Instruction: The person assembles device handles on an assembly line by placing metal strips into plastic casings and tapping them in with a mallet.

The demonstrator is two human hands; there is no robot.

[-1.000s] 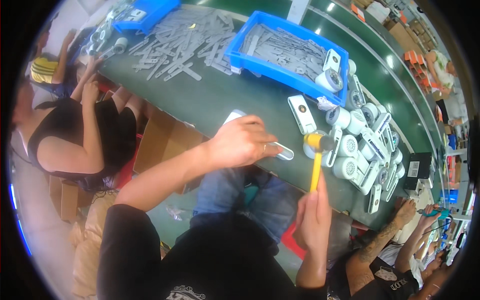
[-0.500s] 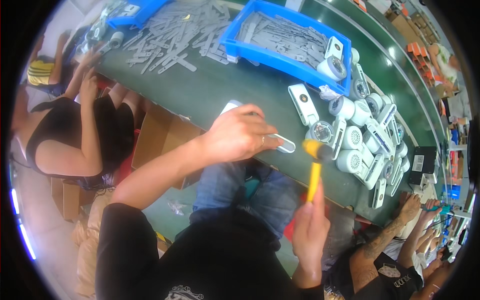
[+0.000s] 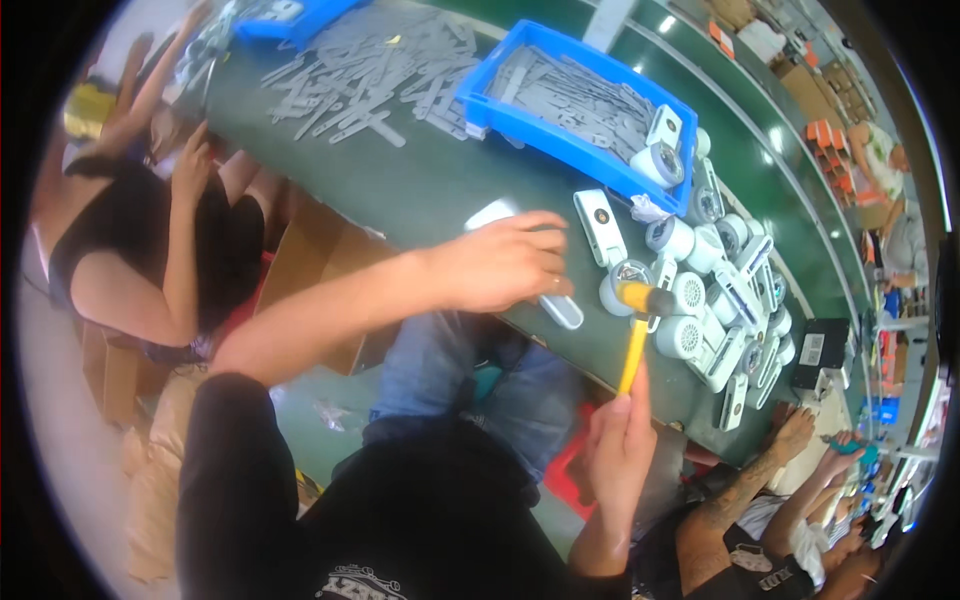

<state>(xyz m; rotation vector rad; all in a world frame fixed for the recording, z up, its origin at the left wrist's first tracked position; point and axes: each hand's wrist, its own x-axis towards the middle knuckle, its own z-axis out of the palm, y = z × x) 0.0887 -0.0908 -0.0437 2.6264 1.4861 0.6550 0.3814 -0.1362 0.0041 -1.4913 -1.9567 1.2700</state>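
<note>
My left hand lies across the middle of a white elongated plastic part near the table's edge, fingers bent over it. A rounded end sticks out on each side of the hand; the hand hides the middle. My right hand is closed around the yellow handle of a small hammer, held upright to the right. The hammer's head is yellow with a dark face. Behind it on the table are white round-headed units with flat handles. One such unit lies nearer to my left hand.
On the green table stands a blue bin of flat grey strips, two white units at its right end. Loose grey strips are heaped to its left. Co-workers sit on both sides, with an open cardboard box at the left.
The table scene has shifted slightly in the picture. My left hand has turned a little over the white part, its fingers more spread along it. The hammer stays raised in my right hand.
</note>
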